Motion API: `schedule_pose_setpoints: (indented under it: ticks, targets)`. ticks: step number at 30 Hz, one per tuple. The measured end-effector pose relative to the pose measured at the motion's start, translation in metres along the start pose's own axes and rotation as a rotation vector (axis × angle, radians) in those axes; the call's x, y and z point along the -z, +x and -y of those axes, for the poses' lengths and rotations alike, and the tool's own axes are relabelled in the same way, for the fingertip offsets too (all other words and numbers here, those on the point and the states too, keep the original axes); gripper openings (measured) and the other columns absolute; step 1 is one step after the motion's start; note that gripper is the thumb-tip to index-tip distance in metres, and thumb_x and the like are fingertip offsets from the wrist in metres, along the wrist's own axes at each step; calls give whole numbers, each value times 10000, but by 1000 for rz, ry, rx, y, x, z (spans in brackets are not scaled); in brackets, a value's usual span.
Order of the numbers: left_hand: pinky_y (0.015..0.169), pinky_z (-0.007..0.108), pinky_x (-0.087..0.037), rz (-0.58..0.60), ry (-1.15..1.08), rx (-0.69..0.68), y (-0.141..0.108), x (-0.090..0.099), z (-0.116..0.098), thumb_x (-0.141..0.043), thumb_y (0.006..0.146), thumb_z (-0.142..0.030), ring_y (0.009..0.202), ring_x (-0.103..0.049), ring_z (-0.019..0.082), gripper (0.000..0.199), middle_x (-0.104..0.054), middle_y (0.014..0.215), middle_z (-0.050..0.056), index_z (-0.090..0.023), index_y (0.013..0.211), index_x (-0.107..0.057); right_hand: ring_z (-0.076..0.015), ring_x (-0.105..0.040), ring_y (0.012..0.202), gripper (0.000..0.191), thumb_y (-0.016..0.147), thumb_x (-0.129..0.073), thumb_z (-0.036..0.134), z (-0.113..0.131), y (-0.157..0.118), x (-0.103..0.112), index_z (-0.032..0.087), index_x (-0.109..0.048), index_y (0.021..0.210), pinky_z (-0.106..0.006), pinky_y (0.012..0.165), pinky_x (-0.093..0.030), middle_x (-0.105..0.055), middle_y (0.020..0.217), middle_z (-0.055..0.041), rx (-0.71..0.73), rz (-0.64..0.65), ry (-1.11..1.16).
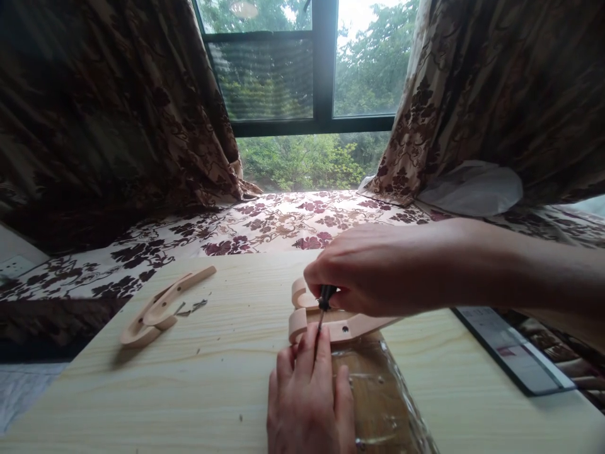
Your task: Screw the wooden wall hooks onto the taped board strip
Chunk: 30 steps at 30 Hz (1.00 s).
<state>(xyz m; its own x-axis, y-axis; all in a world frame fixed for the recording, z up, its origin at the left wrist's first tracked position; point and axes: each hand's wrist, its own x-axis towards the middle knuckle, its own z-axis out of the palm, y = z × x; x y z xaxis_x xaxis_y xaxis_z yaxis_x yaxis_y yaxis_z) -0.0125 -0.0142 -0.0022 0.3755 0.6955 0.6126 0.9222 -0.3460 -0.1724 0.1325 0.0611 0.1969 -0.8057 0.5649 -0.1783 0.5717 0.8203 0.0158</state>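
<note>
My right hand (359, 271) is closed around the black handle of a screwdriver (327, 295), its shaft pointing down at a pale, curved wooden hook (362, 326). The index and middle fingertips of my left hand (309, 397) are pressed together at the hook, on either side of the screwdriver's tip. What they pinch there, if anything, is hidden. The hook has a dark hole near its middle. Just behind it is a second curved wooden hook (299, 293), partly covered by my right hand. Both hooks sit at the far end of a brown wooden board (373, 391) wrapped in clear plastic.
More curved wooden hooks (158, 309) lie at the left of the pale wooden table (212, 391), with several small screws (193, 308) beside them. A flat device with a glossy screen (515, 353) lies at the right edge. Behind are a floral-covered ledge (265, 221), curtains and a window.
</note>
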Motion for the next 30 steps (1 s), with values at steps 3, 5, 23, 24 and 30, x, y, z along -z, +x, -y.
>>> schedule_pose_setpoints:
  ticks: [3,5,23,24,30]
  targets:
    - [673,349,-533,0,4,-8,-1,0,0,-483,841,-302,1030,-555,251,504,-527,1312,82,-94,1299,-449,-98,-346,485,159,822,-492,201,1,1,-1,144,-618,745,-272,499,-256,-527,581,-13,-16,-28,-28]
    - [655,342,-531,-1,10,-7,-2,-1,0,-484,840,-305,1030,-556,251,508,-527,1313,78,-96,1301,-448,-103,-368,504,151,824,-506,225,1,0,0,142,-626,785,-271,501,-260,-548,614,-22,-22,-45,-27]
    - [659,364,-527,-49,3,-16,2,-4,1,-510,817,-291,976,-572,265,491,-573,1251,106,-72,1255,-492,-77,-341,459,110,789,-511,165,-4,-2,-2,170,-580,703,-240,431,-214,-487,548,25,47,-120,19]
    - [648,358,-527,-49,5,-16,2,-4,0,-509,817,-300,971,-575,263,494,-575,1248,106,-71,1255,-493,-77,-312,443,139,797,-508,186,-4,-1,-4,168,-567,672,-246,423,-201,-458,522,27,39,-143,4]
    - [602,345,-536,-77,79,-105,-4,-7,7,-489,800,-334,833,-631,239,508,-587,1219,148,-69,1232,-514,-81,-251,437,203,815,-502,241,-2,3,-11,165,-567,638,-257,429,-198,-432,505,26,-22,-203,-37]
